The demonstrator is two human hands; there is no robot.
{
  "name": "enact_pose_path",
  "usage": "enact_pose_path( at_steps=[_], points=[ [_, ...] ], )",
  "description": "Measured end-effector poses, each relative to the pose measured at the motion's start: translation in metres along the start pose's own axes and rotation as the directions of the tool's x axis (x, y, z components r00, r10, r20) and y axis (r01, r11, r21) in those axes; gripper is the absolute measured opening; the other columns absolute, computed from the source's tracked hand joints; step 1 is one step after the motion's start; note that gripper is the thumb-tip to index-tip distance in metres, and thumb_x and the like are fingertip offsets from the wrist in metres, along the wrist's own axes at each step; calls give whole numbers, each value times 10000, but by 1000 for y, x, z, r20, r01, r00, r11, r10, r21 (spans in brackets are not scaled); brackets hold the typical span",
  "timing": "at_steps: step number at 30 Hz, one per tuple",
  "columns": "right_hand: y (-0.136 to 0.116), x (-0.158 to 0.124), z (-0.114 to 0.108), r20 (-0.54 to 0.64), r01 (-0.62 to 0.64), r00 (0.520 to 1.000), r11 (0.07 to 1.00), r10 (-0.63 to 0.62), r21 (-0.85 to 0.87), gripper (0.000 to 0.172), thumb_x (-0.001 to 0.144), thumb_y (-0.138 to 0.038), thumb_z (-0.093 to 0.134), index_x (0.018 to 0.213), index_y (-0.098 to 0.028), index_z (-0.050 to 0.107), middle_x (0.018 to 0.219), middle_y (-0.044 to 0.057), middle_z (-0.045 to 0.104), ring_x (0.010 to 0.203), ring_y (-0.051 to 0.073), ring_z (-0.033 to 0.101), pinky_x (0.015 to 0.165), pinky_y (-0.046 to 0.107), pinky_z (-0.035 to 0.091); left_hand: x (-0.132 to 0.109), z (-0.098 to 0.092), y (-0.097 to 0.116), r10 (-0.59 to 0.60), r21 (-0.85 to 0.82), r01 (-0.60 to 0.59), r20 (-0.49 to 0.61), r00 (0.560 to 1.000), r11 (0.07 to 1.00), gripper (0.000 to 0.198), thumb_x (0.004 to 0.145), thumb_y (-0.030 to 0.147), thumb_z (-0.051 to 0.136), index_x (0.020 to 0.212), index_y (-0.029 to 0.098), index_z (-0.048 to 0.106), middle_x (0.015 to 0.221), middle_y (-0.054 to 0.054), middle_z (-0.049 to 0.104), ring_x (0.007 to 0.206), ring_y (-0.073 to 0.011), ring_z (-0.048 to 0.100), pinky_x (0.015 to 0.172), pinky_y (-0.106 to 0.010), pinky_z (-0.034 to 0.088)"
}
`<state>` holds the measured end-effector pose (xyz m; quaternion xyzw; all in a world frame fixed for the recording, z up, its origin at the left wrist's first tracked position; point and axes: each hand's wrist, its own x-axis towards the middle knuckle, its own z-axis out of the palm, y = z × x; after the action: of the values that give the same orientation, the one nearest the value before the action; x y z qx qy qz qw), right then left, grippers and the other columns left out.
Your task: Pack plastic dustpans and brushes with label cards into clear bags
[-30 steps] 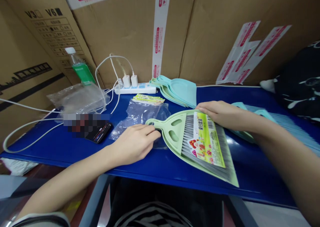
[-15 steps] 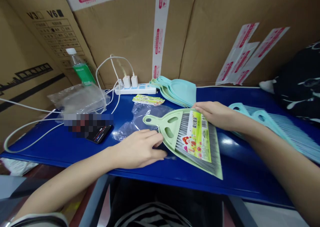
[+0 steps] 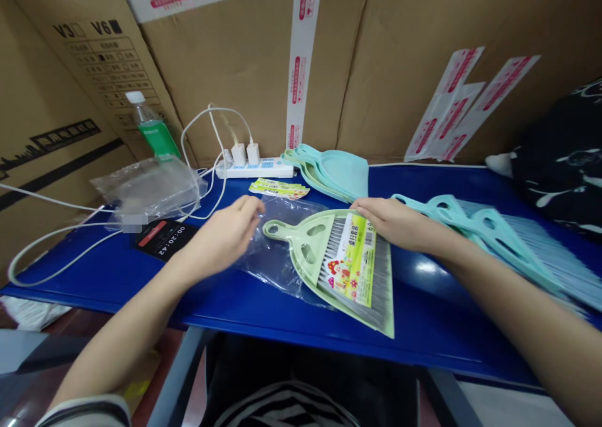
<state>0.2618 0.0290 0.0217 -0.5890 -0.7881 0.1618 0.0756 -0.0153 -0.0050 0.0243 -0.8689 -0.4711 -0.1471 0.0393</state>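
A light green dustpan (image 3: pixel 301 267) with a grey-bristled brush (image 3: pixel 383 283) nested in it lies at a slant, handle to the left. A printed yellow-green card (image 3: pixel 352 258) covers part of the bristles. My right hand (image 3: pixel 388 221) is closed on the dustpan's far edge, thumb hidden. Under the dustpan and left of it spreads a clear plastic bag (image 3: pixel 268 267). My left hand (image 3: pixel 230 236) pinches the bag's left edge, fingers pressed together, close to the dustpan's handle loop.
Blue and green dustpans (image 3: pixel 345 170) are stacked at the back beside a power strip (image 3: pixel 256 168). Blue brushes (image 3: pixel 512 239) lie at the right. Printed cards (image 3: pixel 279 189), a phone (image 3: pixel 164 237), a plastic bag pile (image 3: pixel 148 185) and a bottle (image 3: pixel 153 129) stand left. Cardboard (image 3: pixel 235 69) walls the back.
My left hand has moved up and left from the dustpan's near side to the bag's edge, and the bag is spread flatter. The dustpan has shifted slightly left with my right hand.
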Motion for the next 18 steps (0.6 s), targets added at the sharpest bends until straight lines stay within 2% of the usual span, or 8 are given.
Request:
enact_pose_path(
  at_steps=[1, 3, 5, 7, 12, 18],
  points=[
    [0, 0, 0, 3, 0, 1000, 1000, 0, 0, 274, 876, -237, 270, 710, -237, 488, 755, 66, 668, 737, 216, 633, 679, 313, 449, 2, -1, -7, -85, 82, 80, 53, 995, 993, 231, 913, 175, 337, 1003, 144, 547, 959, -93, 651, 813, -205, 653, 727, -338, 517],
    [1, 0, 1, 10, -3, 1000, 1000, 3, 4, 271, 876, -245, 267, 707, -237, 479, 756, 67, 666, 734, 216, 631, 672, 314, 452, 7, -1, -18, -198, 172, 168, 176, 964, 971, 244, 855, 105, 347, 939, 138, 573, 882, -92, 675, 777, -218, 666, 700, -331, 507],
    [2, 1, 2, 11, 8, 1000, 1000, -9, 16, 268, 875, -250, 268, 717, -236, 483, 769, 67, 670, 741, 217, 633, 672, 317, 455, 10, -1, -22, -232, 137, 200, 286, 929, 970, 268, 818, 68, 345, 901, 141, 589, 784, -67, 679, 704, -195, 666, 654, -292, 496],
    [3, 2, 4, 1, 34, 999, 999, -34, 30, 262, 869, -250, 274, 732, -237, 496, 777, 59, 676, 750, 214, 637, 677, 316, 456, 12, -1, -21, -232, 18, 241, 354, 906, 970, 269, 822, 83, 338, 875, 145, 594, 698, -34, 661, 602, -154, 647, 588, -246, 481],
    [5, 2, 7, -80, 42, 996, 998, -38, 56, 238, 865, -265, 293, 819, -235, 525, 797, 53, 682, 731, 207, 628, 659, 313, 452, 14, -2, -14, -220, -245, 332, 391, 894, 911, 234, 822, 122, 344, 818, 148, 576, 608, 21, 617, 452, -82, 588, 480, -176, 453],
    [1, 2, 13, -104, 16, 995, 996, -7, 91, 275, 862, -268, 282, 895, -226, 551, 830, 66, 694, 763, 225, 628, 679, 337, 458, 14, 1, -12, -221, -376, 395, 428, 876, 838, 137, 810, 150, 410, 756, 159, 535, 573, 24, 638, 454, -96, 615, 477, -187, 483]
  ],
)
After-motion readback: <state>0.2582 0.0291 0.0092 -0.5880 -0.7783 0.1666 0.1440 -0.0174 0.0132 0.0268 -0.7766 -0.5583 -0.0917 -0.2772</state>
